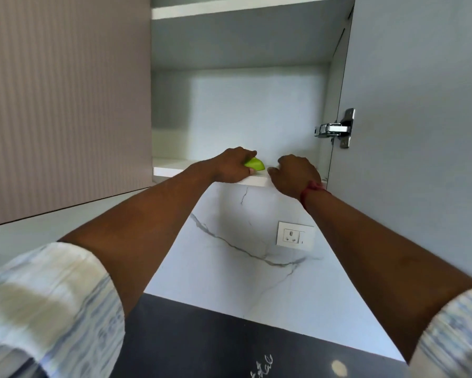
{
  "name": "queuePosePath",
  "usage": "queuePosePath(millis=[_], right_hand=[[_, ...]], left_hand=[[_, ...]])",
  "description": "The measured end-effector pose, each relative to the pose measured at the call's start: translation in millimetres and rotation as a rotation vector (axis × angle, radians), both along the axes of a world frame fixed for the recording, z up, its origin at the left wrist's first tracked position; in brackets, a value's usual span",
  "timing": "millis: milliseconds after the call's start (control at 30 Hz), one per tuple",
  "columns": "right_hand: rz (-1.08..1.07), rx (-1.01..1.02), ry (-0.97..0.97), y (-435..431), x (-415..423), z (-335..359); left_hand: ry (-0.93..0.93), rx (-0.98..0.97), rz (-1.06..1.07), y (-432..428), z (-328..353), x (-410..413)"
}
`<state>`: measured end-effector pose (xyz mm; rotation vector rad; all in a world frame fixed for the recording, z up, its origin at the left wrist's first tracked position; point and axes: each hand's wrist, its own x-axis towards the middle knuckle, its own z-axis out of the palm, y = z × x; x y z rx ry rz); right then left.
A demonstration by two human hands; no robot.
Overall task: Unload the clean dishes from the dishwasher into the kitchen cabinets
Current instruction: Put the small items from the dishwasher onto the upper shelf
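Your left hand (233,166) closes around a lime-green dish (255,164) at the front edge of the open cabinet's bottom shelf (169,166). Your right hand (294,175) rests curled on the shelf lip just beside it; whether it pinches anything, you cannot tell. White scrawl on the dark counter (202,336) below is cut off and unreadable.

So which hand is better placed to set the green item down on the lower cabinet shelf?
The left hand: it already has a grip on the green item over the shelf front edge. The right hand shows nothing in it.
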<state>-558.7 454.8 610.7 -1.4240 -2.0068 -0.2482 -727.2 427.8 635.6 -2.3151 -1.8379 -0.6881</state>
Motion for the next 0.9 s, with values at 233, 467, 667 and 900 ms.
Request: queuePosePath(millis=[233,467,667,900], right_hand=[[-0.101,0.034,-0.112,-8.7,-5.1,-8.5],[-0.212,-0.176,-0.057,-21.8,-9.3,2.5],[-0.189,-0.033,-0.065,-53.0,-3.0,-14.8],[0.05,0.182,-0.067,-186.1,22.1,-118.6]], left_hand=[[-0.271,-0.141,-0.157,26.6,4.7,-1.2],[-0.163,-0.173,-0.186,31.8,5.4,13.6],[-0.14,-0.033,-0.126,23.3,-6.1,23.8],[-0.438,0.621,-0.026,-79.3,-99.5,49.9]])
